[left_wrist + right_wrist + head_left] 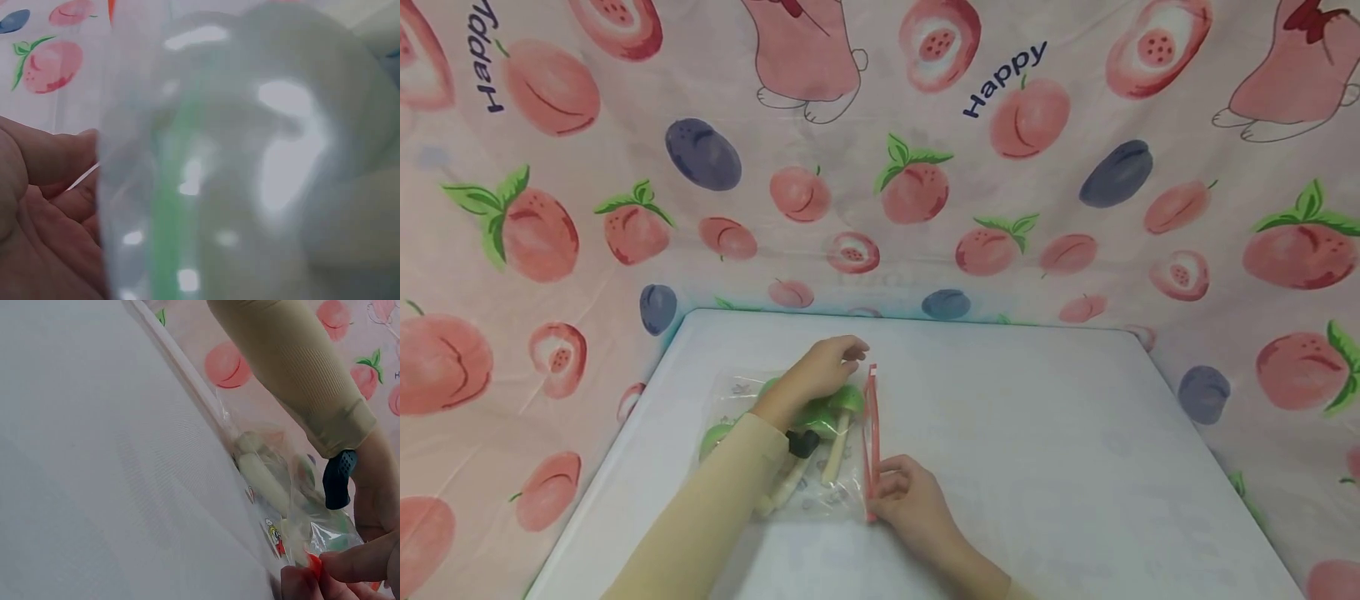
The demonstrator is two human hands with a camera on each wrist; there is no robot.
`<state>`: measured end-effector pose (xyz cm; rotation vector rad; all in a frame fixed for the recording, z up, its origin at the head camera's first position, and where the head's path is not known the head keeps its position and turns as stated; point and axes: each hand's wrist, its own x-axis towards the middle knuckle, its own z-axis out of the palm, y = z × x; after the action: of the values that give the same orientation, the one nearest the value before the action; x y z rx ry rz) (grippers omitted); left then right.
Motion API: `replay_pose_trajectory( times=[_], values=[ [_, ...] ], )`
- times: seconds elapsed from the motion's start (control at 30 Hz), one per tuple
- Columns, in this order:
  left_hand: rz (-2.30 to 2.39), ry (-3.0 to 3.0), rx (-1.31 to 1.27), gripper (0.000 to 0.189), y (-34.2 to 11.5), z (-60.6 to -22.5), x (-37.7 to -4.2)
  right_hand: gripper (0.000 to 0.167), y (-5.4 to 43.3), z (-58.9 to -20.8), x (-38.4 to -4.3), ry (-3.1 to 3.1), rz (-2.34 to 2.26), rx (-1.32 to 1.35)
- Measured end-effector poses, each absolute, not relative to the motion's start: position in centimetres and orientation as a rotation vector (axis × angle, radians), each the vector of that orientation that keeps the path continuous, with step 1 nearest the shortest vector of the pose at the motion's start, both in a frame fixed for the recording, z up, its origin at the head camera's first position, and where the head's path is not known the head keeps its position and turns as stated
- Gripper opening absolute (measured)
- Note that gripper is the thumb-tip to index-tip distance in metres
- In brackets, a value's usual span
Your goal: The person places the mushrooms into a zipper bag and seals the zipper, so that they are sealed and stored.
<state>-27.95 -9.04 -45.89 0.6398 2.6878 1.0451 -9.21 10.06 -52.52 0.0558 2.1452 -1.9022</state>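
A clear zip bag point(808, 492) with a red zip strip point(873, 417) along its right side lies on the white table. Inside are several mushroom-shaped pieces point(847, 400) with green tops and pale stems. My right hand point(917, 504) pinches the near end of the strip; in the right wrist view the thumb point(359, 561) and fingers meet at the red edge. My left hand point(820, 369) is over the far part of the bag, its loosely bent fingers beside the strip's far end. In the left wrist view, the blurred plastic point(237, 156) fills most of the picture.
The white table point(1037, 458) extends to the right of the bag. Behind and at both sides hangs a pink cloth point(865, 283) printed with peaches. A small dark camera mount point(339, 480) sits on the left wrist, by the beige sleeve point(306, 375).
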Motion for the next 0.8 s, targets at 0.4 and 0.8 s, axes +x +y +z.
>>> replay_pose_trajectory(
  times=[0.4,0.8],
  values=[
    [1.034,2.616,0.608,0.037,-7.9,-46.5,-29.7,0.051,10.6,-52.4,-9.2,2.156,-1.894,0.068],
    [0.951,2.553,0.617,0.043,-7.2,-46.0,-30.5,0.053,11.5,-52.6,-9.7,2.242,-1.792,0.059]
  ],
)
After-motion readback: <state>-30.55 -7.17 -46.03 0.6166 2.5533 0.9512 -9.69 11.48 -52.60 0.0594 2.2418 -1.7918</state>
